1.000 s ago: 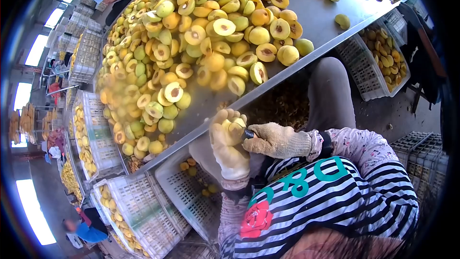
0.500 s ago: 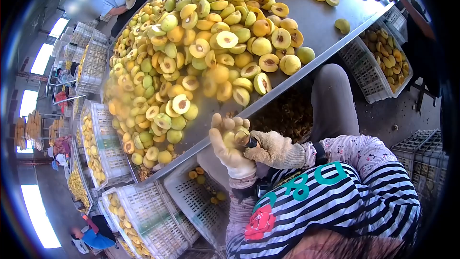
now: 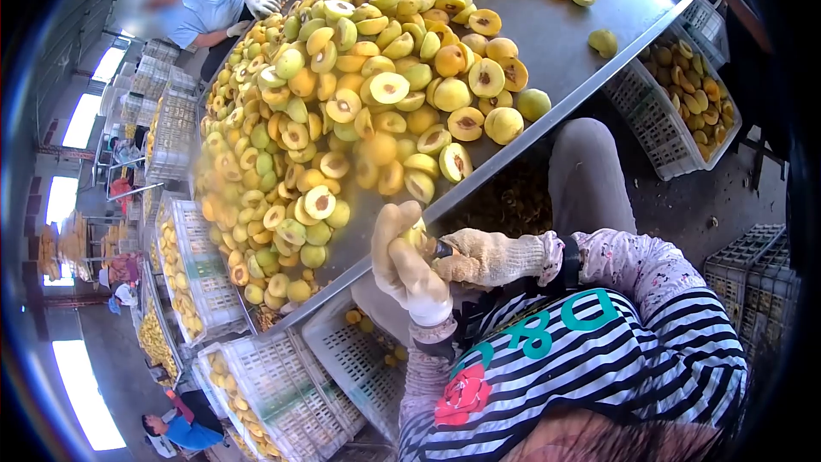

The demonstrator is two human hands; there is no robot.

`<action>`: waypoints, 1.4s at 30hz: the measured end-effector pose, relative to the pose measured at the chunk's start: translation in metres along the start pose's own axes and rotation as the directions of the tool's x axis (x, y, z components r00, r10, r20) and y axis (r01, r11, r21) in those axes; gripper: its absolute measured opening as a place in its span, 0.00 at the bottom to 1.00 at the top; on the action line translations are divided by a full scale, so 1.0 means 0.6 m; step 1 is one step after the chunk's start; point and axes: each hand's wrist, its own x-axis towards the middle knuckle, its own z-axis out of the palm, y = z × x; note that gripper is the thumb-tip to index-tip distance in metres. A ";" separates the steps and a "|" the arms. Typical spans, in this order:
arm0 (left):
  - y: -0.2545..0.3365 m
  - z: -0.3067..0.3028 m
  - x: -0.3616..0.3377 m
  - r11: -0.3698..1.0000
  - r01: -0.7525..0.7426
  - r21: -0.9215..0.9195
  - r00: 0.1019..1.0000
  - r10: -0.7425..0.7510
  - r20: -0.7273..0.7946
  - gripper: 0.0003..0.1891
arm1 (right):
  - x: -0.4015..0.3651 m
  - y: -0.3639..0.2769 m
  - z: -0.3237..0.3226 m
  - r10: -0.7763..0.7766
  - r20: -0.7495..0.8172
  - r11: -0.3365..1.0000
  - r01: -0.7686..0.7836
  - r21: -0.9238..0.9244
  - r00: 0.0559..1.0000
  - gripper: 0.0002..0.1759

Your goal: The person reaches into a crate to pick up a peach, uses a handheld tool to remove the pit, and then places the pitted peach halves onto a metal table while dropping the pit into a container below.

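My left hand (image 3: 402, 261), in a pale glove, is closed around a yellow peach piece (image 3: 416, 236), mostly hidden by the fingers. My right hand (image 3: 492, 257), also gloved, grips a small tool with a dark handle (image 3: 442, 249). The tool's end meets the peach, and its working part is hidden. Both hands are just outside the near edge of the metal table (image 3: 564, 43). Beyond them lies a large heap of halved yellow peaches (image 3: 342, 111), many with brown hollows in their cut faces.
Plastic crates (image 3: 278, 385) of peaches stand at the left, beside a white crate (image 3: 342, 338) below the table edge. Another full crate (image 3: 684, 107) is at the right. A co-worker (image 3: 201, 4) in blue leans at the heap's far side. Dark scraps (image 3: 505, 201) lie below.
My left fingers have curled further over the peach, turning the hand's back more into view. The co-worker has leaned in and now has gloved hands on the heap. The view has shifted slightly.
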 end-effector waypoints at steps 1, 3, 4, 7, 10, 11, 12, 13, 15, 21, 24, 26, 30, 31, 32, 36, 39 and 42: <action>-0.001 0.001 -0.001 0.999 -0.031 0.030 0.999 0.031 0.024 0.35 | 0.000 0.008 0.005 -0.112 -0.094 0.992 0.105 -0.072 0.989 0.22; 0.005 0.001 0.000 1.000 0.001 0.012 0.999 -0.001 0.050 0.31 | -0.002 0.016 -0.003 -0.120 0.032 0.993 0.120 -0.013 0.992 0.21; 0.018 -0.001 0.001 0.997 0.068 -0.033 0.996 -0.066 0.054 0.28 | -0.003 0.013 -0.007 -0.127 0.095 0.992 0.126 0.020 0.987 0.21; 0.024 -0.006 0.018 0.998 -0.007 0.059 0.991 -0.001 0.136 0.24 | -0.014 -0.011 -0.021 0.037 0.259 0.989 -0.073 0.129 0.965 0.21; 0.032 -0.002 0.030 0.993 0.118 0.001 0.978 -0.116 0.174 0.22 | -0.008 0.003 -0.020 -0.172 0.074 0.979 0.179 -0.101 0.982 0.20; 0.038 -0.004 0.028 0.962 0.265 -0.064 0.951 -0.249 0.185 0.22 | -0.007 0.015 -0.021 -0.171 0.075 0.978 0.178 -0.112 0.982 0.19; 0.041 -0.008 0.025 0.906 0.404 -0.129 0.905 -0.376 0.200 0.21 | -0.009 0.025 -0.022 -0.167 0.081 0.977 0.176 -0.123 0.983 0.19; 0.026 -0.020 0.028 0.821 0.499 -0.276 0.860 -0.430 0.275 0.19 | -0.011 0.024 -0.023 -0.127 0.153 0.989 0.137 -0.058 0.980 0.20; 0.007 -0.035 0.039 0.643 0.603 -0.471 0.790 -0.403 0.462 0.16 | -0.020 -0.002 -0.023 0.043 0.162 0.992 -0.023 -0.126 0.986 0.20; -0.001 -0.059 0.038 0.682 0.608 -0.406 0.779 -0.413 0.471 0.15 | -0.011 0.028 -0.005 0.219 0.229 0.966 -0.244 0.087 0.949 0.20; -0.009 -0.063 0.024 0.757 0.521 -0.394 0.831 -0.344 0.437 0.15 | -0.002 0.043 0.025 -0.251 -0.052 0.947 0.234 -0.220 0.967 0.21; -0.012 -0.072 0.028 0.720 0.567 -0.399 0.797 -0.357 0.487 0.15 | 0.003 0.054 0.032 -0.180 -0.063 0.955 0.159 -0.252 0.982 0.21; -0.022 -0.110 0.059 0.602 0.725 -0.335 0.562 -0.237 0.793 0.14 | -0.005 0.017 0.033 0.308 0.317 0.906 -0.379 0.190 0.897 0.21; -0.025 -0.114 0.059 0.516 0.778 -0.359 0.538 -0.251 0.805 0.15 | -0.005 0.020 0.042 0.287 0.302 0.906 -0.360 0.221 0.909 0.21; -0.027 -0.114 0.053 0.419 0.807 -0.417 0.554 -0.292 0.779 0.15 | -0.004 0.018 0.051 0.261 0.282 0.909 -0.334 0.252 0.923 0.21; -0.060 -0.109 0.032 0.300 0.738 -0.604 0.669 -0.215 0.711 0.14 | -0.005 0.013 0.054 0.293 0.447 0.673 -0.514 0.531 0.845 0.18; -0.054 -0.115 0.040 0.311 0.776 -0.548 0.622 -0.240 0.745 0.14 | 0.013 0.087 0.070 0.237 0.159 0.911 -0.276 0.307 0.958 0.19; -0.030 -0.124 0.067 0.427 0.875 -0.226 0.397 -0.367 0.842 0.14 | 0.005 0.057 0.073 0.144 0.037 0.989 -0.145 0.031 0.989 0.23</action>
